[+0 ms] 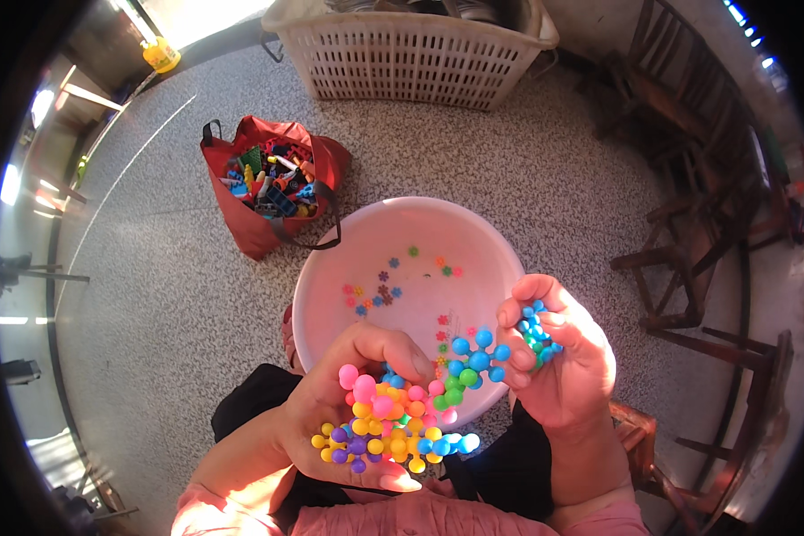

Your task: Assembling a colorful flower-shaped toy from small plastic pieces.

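My left hand [353, 393] is closed around a cluster of joined knobbed toy pieces [389, 415] in pink, yellow, orange, purple, green and blue. A green and a blue piece [479, 361] stick out from its right side toward my other hand. In my right hand [567, 357], fingers curled, sits a smaller bunch of blue and green knobbed pieces [538, 332]. Both hands are raised over the near part of a pink basin [317, 259]. Small flower-shaped pieces in several colours lie scattered on the basin's floor. My fingers hide parts of both clusters.
Left of the basin, a red bag [232, 210] stands open, full of mixed toy parts. A white slatted basket [411, 62] is at the far side. Dark wooden chairs [679, 241] line the right. A yellow container [160, 55] stands at the far left on the speckled floor.
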Motion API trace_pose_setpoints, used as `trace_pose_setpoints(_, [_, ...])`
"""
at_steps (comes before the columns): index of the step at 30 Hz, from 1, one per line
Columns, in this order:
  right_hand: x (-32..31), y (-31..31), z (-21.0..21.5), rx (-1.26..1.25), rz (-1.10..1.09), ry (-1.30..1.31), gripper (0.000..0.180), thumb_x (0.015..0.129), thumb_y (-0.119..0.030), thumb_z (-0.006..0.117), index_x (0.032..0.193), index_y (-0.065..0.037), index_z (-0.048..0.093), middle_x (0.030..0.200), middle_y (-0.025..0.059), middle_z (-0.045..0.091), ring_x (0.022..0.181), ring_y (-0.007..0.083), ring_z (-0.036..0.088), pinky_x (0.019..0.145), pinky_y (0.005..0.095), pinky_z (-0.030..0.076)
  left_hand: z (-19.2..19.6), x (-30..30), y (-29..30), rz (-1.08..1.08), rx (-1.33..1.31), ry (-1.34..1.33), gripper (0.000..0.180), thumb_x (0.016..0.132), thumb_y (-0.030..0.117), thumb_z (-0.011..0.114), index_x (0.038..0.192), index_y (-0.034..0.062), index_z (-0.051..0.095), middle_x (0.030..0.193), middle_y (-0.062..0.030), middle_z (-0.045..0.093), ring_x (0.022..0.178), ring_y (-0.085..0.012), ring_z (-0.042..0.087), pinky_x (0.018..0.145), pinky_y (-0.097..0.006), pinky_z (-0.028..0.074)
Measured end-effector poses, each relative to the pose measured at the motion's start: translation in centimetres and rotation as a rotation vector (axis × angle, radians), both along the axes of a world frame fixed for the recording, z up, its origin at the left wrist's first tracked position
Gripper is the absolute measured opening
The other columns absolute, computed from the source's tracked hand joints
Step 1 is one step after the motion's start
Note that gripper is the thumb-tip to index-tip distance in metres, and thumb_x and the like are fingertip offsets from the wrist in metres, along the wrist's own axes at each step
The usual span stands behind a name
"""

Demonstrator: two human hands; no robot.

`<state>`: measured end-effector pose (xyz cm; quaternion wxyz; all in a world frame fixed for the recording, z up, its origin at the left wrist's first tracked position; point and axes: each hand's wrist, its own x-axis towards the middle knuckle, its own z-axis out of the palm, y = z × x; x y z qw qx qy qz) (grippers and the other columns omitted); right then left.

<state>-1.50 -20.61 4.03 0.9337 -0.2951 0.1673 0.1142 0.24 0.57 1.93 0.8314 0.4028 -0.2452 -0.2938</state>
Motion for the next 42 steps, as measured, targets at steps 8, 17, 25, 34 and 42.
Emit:
trace_pose_setpoints(8, [0.1,0.1,-0.9,0.003,0.143,0.097,0.022,0.084,-0.007,0.047,0.102,0.004,0.047,0.087,0.0121,0.053,0.066,0.0205,0.054,0.062,0.0292,0.046,0.0,0.2,-0.4,-0.016,-0.09,-0.074,0.066,0.06,0.004,0.077,0.112,0.0024,0.037,0.103,-0.0109,0.045,0.094,-0.0192,0.048,0.08,-0.03,0.042])
trace_pose_setpoints(17, [0.3,-0.3,-1.0,0.081,0.056,0.076,0.019,0.085,-0.006,0.048,0.103,0.003,0.048,0.092,0.0086,0.051,0.062,0.0147,0.05,0.056,0.0264,0.043,0.3,0.3,-0.1,-0.117,-0.052,-0.068,0.066,0.059,0.003,0.077,0.112,0.0023,0.039,0.103,-0.0102,0.044,0.092,-0.0178,0.048,0.077,-0.028,0.042])
trace_pose_setpoints(25, [0.2,-1.5,-0.5,-0.005,0.067,-0.059,0.027,0.082,-0.001,0.048,0.107,0.007,0.047,0.09,0.0143,0.055,0.069,0.0229,0.057,0.062,0.0306,0.049,-0.2,-0.4,0.4,-0.36,-0.124,0.3,0.069,0.056,0.001,0.075,0.114,0.0001,0.038,0.105,-0.0098,0.044,0.1,-0.0189,0.048,0.081,-0.029,0.042])
trace_pose_setpoints(34, [-0.1,-2.0,0.6,-0.324,0.118,-0.095,0.019,0.077,0.001,0.053,0.096,0.005,0.052,0.064,0.0098,0.053,0.046,0.0134,0.049,0.042,0.0247,0.04,0.3,-0.4,0.0,-0.3,-0.056,0.269,0.067,0.057,-0.002,0.075,0.115,0.0006,0.042,0.111,-0.0118,0.046,0.104,-0.0227,0.048,0.086,-0.037,0.04])
trace_pose_setpoints(42, [-1.2,-2.0,0.9,-0.516,-0.042,-0.289,0.018,0.074,-0.001,0.057,0.09,0.006,0.053,0.066,0.0101,0.054,0.041,0.0069,0.043,0.036,0.0182,0.032,-0.8,-0.3,-0.8,-0.089,-0.03,0.005,0.058,0.058,0.004,0.075,0.11,0.0006,0.048,0.108,-0.0144,0.05,0.105,-0.026,0.048,0.09,-0.038,0.037])
